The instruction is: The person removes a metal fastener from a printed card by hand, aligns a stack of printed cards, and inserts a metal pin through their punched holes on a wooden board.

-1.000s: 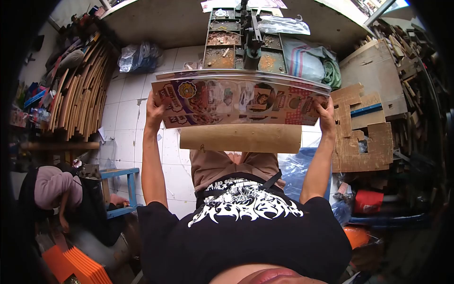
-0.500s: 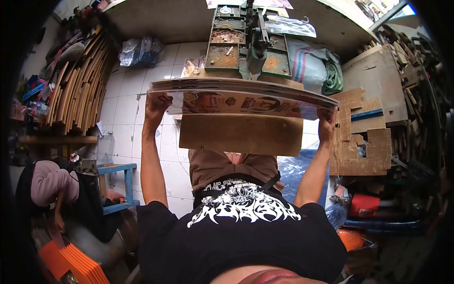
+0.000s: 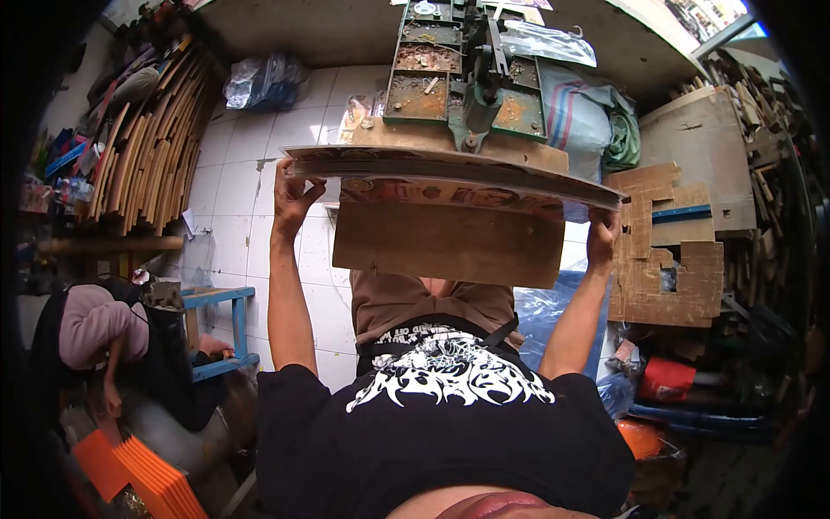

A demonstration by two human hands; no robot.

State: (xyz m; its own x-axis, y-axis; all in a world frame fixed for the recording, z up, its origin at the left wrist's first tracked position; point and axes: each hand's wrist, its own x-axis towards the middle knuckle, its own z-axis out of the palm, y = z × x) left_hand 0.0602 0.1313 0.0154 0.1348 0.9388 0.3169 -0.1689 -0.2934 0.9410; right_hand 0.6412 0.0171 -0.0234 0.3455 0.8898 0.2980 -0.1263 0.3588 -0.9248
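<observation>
A stack of thin printed sheets (image 3: 458,173) spans the space before my chest, seen nearly edge-on, with coloured pictures on the side facing me. My left hand (image 3: 296,197) grips the stack's left end, thumb on the near side. At the opposite end, my right hand (image 3: 603,235) is closed on the right edge, its fingertips partly hidden. Below and behind the sheets, a brown board (image 3: 445,244) lies over my lap. The stack's far side is out of sight.
Beyond the sheets stands a green metal machine (image 3: 482,108) with compartment trays holding scraps. Wooden strips (image 3: 156,143) lean at left; cut brown boards (image 3: 666,251) lie at right. A co-worker (image 3: 99,329) sits at lower left beside a blue frame (image 3: 240,329) and orange sheets (image 3: 143,471).
The stack has tipped so that less of its printed face shows, and its edges look more closely together. My left fingers have shifted at the corner. The view has moved slightly.
</observation>
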